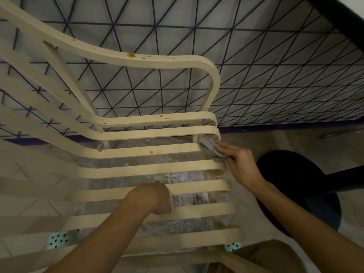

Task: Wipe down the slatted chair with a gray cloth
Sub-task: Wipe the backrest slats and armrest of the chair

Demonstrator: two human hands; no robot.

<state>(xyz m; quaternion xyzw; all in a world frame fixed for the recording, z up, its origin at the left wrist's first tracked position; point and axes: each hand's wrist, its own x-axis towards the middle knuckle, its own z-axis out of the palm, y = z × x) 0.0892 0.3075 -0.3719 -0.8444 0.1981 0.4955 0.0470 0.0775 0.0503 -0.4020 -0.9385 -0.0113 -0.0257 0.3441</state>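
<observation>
head view cuts off the slatted chair (pixel 149 152) at the left and bottom edges, so its legs and far side go unseen. brown spots dot its armrest and upper slats. under the seat slats lies crinkled clear plastic (pixel 183 199) with printed text too blurred to read; whether it wraps anything i cannot tell. mint-green perforated pieces (pixel 59 238) peek out below the slats, mostly hidden. the left hand (pixel 155 198) grips a middle seat slat, fingers curled under it and out of sight. the right hand (pixel 239 162) holds the bunched gray cloth (pixel 213 151) and presses it against the rounded right ends of the slats, just below the armrest post. behind the chair hangs a triangle-patterned bedsheet (pixel 246 71). a round black base (pixel 291 174) sits on the tile floor (pixel 266 140) at right.
</observation>
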